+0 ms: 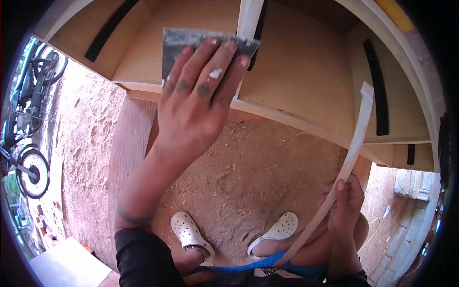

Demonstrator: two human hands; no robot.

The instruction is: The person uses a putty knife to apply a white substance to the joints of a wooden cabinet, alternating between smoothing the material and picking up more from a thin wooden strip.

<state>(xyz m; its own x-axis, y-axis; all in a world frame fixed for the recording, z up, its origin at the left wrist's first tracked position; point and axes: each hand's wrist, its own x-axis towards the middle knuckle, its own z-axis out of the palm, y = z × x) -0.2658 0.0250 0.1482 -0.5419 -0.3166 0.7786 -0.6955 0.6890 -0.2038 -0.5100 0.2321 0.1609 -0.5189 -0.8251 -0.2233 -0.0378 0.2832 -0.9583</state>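
Observation:
My left hand [193, 112] is raised to the cabinet front, its fingers over a dark grey rectangular sheet [172, 45] with whitish smears along its upper edge. The thumb is hidden, and white specks mark the fingers. The sheet overlaps the lower part of the white front edge of a divider [250, 19]. Lower right, my right hand [345, 198] pinches a long, thin, pale strip [351, 153] between thumb and fingers. One end of the strip reaches up in front of the right compartment; the other runs down past my knee.
The open wooden cabinet [296, 57] spans the top, with black strips [377, 91] on its inner walls. My feet, in white clogs [279, 227], rest on bare dirt [220, 191]. A motorcycle [31, 110] stands far left; a white board [71, 263] lies lower left.

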